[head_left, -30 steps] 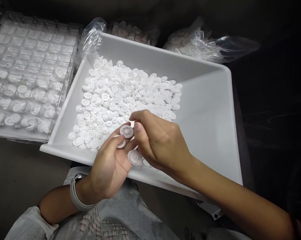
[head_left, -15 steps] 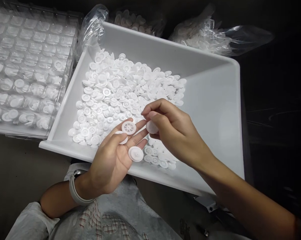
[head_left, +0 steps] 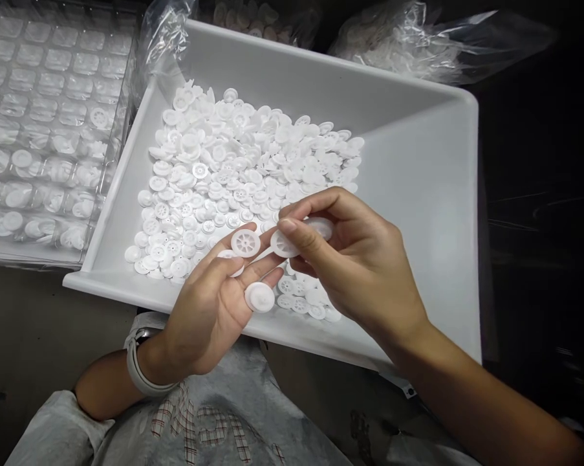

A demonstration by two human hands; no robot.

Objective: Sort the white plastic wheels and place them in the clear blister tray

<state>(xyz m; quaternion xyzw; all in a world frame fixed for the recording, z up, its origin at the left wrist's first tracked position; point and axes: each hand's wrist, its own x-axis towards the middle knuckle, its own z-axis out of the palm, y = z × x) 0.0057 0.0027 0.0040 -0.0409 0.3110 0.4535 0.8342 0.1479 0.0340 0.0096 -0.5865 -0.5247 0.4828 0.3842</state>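
Observation:
Palm up over the front of the bin, my left hand [head_left: 218, 304] holds a few small white plastic wheels. One spoked wheel [head_left: 246, 243] lies on the fingers, another is partly under the thumb, and a smooth-faced wheel [head_left: 260, 297] rests by the lower fingers. My right hand [head_left: 354, 259] pinches a spoked white wheel [head_left: 282, 243] between thumb and forefinger, close to the left fingertips. A second white disc [head_left: 319, 228] shows within the curled right fingers. Beneath both hands spreads a heap of similar white wheels [head_left: 233, 155].
The heap lies in a grey plastic bin [head_left: 418, 149]. To the left stands a clear compartment tray [head_left: 39, 116] with white wheels in its front pockets. Clear plastic bags [head_left: 418, 52] with parts sit behind the bin, and another bag drapes over its back left corner.
My right hand has turned a spoked wheel into view at its fingertips, with a second disc now showing behind. The left hand still carries its wheels. The view has shifted slightly.

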